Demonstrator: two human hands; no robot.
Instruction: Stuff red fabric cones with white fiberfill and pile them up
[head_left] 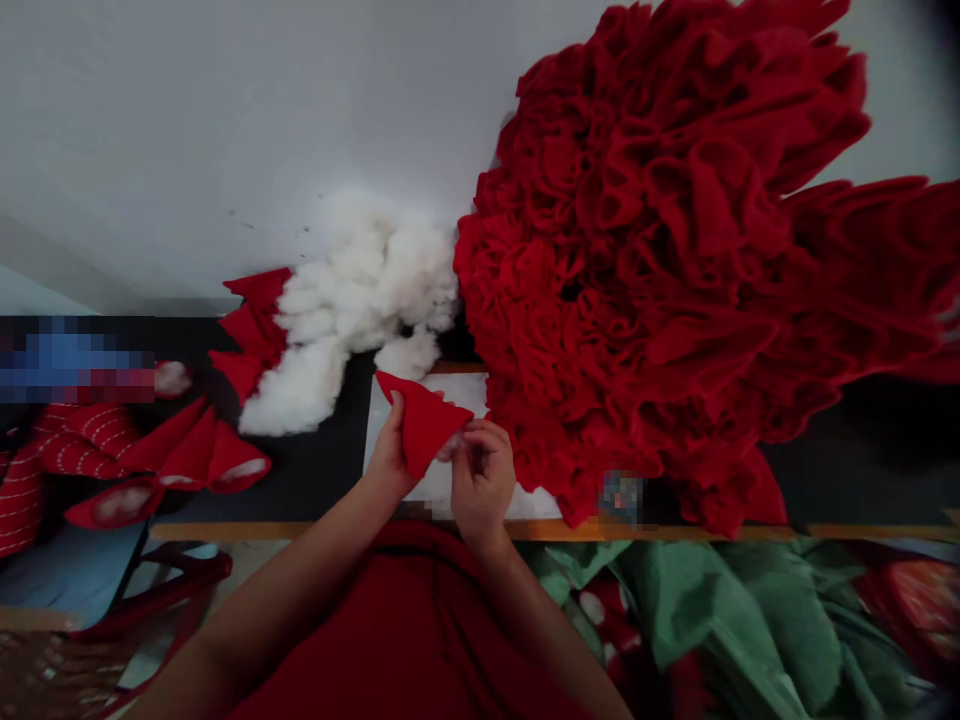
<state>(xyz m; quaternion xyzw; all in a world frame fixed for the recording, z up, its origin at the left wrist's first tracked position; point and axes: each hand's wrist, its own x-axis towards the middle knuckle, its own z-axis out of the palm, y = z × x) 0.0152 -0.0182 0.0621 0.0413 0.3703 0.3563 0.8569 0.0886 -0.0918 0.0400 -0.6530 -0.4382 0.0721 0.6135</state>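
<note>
A red felt cone (431, 424) hangs between my two hands above a white sheet (431, 490), its pointed end toward the upper left. My left hand (390, 450) grips the cone along its left side, thumb on top. At the cone's right-hand edge, my right hand (484, 475) has its fingers curled and pinched around a small tuft of white stuffing (448, 447). A heap of loose white fibre stuffing (375, 280) lies beyond my hands, against the wall. To the right rises a big pile of ruffled red felt pieces (637, 270).
Stuffed red cones (217, 450) with white fill showing lie left on the black table (330, 490). Beside them is red fabric with white dashed stripes (82, 450). More red pieces (255, 330) touch the stuffing heap. Green bags (720, 610) sit below the table's wooden edge, right.
</note>
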